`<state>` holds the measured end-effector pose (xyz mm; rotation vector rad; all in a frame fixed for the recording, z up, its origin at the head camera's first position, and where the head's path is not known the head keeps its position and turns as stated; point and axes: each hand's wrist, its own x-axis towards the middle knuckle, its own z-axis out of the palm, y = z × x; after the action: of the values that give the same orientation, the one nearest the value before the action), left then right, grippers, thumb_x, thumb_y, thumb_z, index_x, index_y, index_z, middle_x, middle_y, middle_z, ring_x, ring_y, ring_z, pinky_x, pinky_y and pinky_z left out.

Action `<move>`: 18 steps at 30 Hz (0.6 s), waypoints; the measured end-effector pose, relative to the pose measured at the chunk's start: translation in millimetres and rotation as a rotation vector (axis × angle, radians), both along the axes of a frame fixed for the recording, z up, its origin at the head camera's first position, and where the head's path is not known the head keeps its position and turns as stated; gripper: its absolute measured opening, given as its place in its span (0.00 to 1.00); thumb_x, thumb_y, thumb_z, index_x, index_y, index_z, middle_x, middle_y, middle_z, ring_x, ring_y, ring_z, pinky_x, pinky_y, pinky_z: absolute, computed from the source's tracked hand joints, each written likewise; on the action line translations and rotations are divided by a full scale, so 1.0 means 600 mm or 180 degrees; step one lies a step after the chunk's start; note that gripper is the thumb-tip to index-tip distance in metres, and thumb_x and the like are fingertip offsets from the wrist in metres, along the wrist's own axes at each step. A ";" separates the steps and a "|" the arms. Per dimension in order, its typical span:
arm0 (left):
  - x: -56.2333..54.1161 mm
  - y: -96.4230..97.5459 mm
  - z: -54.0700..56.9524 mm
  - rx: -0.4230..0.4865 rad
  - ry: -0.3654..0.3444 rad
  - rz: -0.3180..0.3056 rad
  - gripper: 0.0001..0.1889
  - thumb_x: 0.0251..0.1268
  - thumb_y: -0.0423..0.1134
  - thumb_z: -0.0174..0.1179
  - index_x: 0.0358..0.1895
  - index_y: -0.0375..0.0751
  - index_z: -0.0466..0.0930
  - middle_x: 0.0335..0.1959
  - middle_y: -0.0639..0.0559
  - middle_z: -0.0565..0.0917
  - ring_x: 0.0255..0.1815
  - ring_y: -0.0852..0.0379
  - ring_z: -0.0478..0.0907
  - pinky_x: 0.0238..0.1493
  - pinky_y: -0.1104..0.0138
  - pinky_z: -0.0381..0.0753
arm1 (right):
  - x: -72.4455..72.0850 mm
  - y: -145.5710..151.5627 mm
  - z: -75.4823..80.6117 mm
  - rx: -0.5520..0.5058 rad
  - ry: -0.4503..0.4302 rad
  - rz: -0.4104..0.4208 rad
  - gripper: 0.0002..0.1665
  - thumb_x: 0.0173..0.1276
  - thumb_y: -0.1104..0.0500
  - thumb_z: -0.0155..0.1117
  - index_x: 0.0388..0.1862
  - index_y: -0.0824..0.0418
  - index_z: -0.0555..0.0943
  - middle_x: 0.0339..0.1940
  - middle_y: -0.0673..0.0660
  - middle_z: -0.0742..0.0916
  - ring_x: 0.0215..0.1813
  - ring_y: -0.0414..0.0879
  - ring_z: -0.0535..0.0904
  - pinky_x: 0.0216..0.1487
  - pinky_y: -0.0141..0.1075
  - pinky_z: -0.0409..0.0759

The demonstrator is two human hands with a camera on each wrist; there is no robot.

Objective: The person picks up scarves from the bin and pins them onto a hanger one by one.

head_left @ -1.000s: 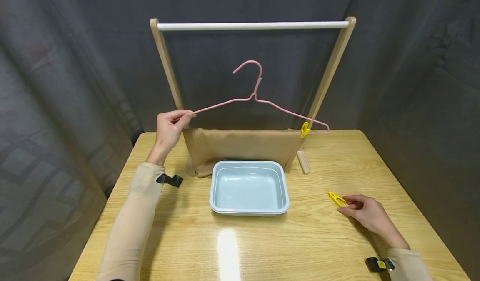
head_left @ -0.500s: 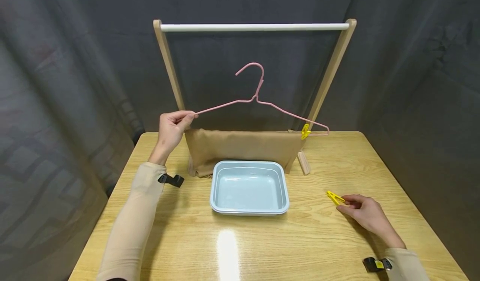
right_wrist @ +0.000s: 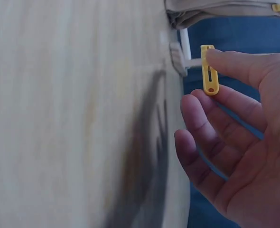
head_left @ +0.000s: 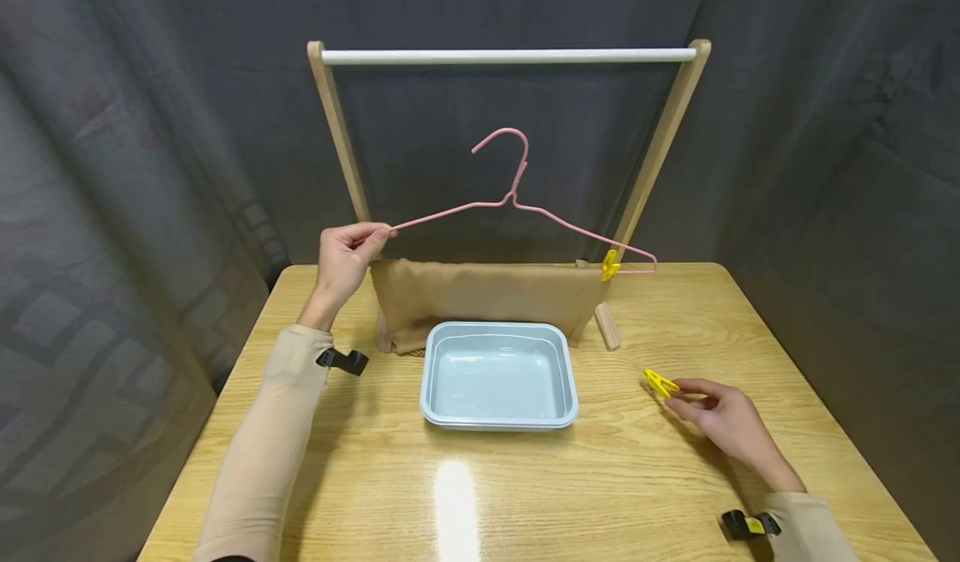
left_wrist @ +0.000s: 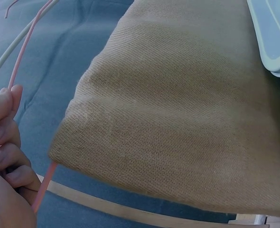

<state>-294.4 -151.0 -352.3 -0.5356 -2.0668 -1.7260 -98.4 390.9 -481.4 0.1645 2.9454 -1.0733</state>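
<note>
My left hand (head_left: 344,266) pinches the left end of a pink wire hanger (head_left: 570,226), whose hook points up. Over the hanger's lower bar hangs a folded brown cloth (head_left: 487,291); in the left wrist view the cloth (left_wrist: 168,109) covers most of the bar beside my curled fingers. One yellow clothespin (head_left: 611,265) clips the cloth to the bar at its right end. Between thumb and fingers, my right hand (head_left: 731,423) pinches a second yellow clothespin (head_left: 660,383) above the table's right side. That clothespin (right_wrist: 210,71) appears end-up in the right wrist view.
A light blue plastic tub (head_left: 498,416) sits in front of the cloth. Behind stands a wooden rack with a white rail (head_left: 510,57), its right foot (head_left: 607,326) beside the cloth. The wooden table (head_left: 360,495) has grey curtains around its back and sides.
My right hand has moved slightly left and away from me with the clothespin, which has turned a little. The left hand and hanger stay nearly in place.
</note>
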 end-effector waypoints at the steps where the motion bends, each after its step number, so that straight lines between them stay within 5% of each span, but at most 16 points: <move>1: 0.000 0.000 0.000 0.0006 -0.0003 -0.0002 0.09 0.74 0.27 0.64 0.42 0.20 0.88 0.27 0.77 0.87 0.23 0.71 0.68 0.26 0.76 0.66 | -0.001 -0.002 0.002 -0.0030 0.0022 0.0016 0.34 0.74 0.46 0.73 0.67 0.69 0.82 0.52 0.68 0.92 0.36 0.35 0.85 0.28 0.34 0.80; 18: 0.000 0.001 -0.005 0.0058 -0.0033 -0.0036 0.09 0.74 0.26 0.64 0.42 0.17 0.87 0.27 0.76 0.87 0.22 0.71 0.67 0.25 0.76 0.65 | -0.039 -0.074 0.059 -0.0055 0.0672 0.0407 0.22 0.71 0.55 0.76 0.60 0.63 0.88 0.50 0.63 0.93 0.37 0.30 0.84 0.35 0.30 0.83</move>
<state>-294.7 -150.6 -355.6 -0.5348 -2.0568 -1.7560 -121.7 346.3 -445.9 -0.1447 3.0759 -1.1651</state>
